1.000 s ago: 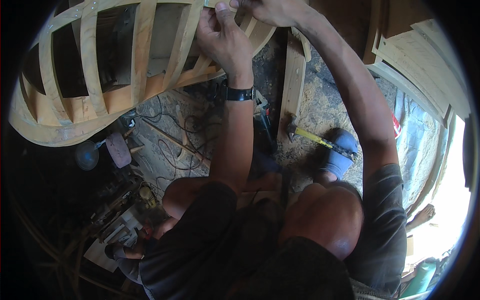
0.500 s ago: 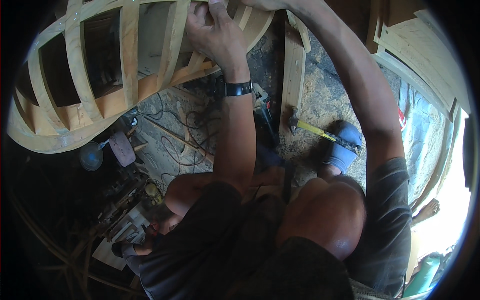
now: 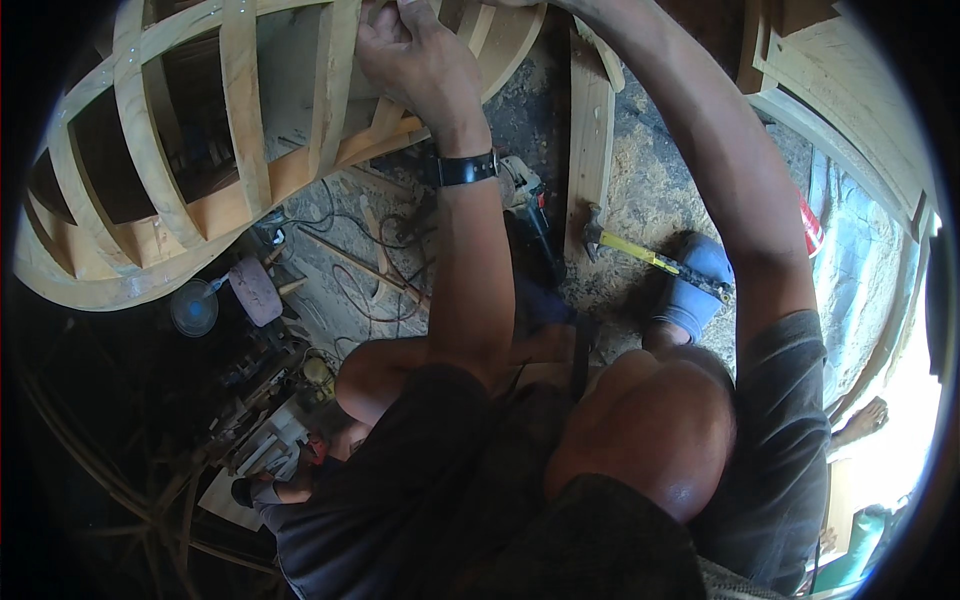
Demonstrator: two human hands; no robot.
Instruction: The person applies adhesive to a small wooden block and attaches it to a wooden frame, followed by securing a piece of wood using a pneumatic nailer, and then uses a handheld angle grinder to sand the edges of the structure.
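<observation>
At the top, my left hand (image 3: 420, 72), with a dark band on its wrist, is raised beside the upright slats of a curved wooden frame (image 3: 245, 100). Its fingers are bent in and the thumb presses toward them; what lies between them is hidden. Only a sliver of my right hand (image 3: 517, 2) shows at the upper edge, near the frame's right end, its fingers out of sight. A hammer (image 3: 640, 252) with a yellow handle lies below, its handle across the blue shoe (image 3: 697, 290) on my foot.
A wooden board (image 3: 590, 140) stands out from the floor between my arms. A power tool (image 3: 530, 215) and a looping cord (image 3: 350, 290) lie below the frame. Someone else's hand (image 3: 292, 490) shows at lower left, a bare foot (image 3: 862, 420) at right. Pale wooden panels (image 3: 850, 100) stand upper right.
The view has shifted slightly, so the frame sits a little further left and the hammer further right. My left hand stays beside the same slat; my right hand is now nearly out of view.
</observation>
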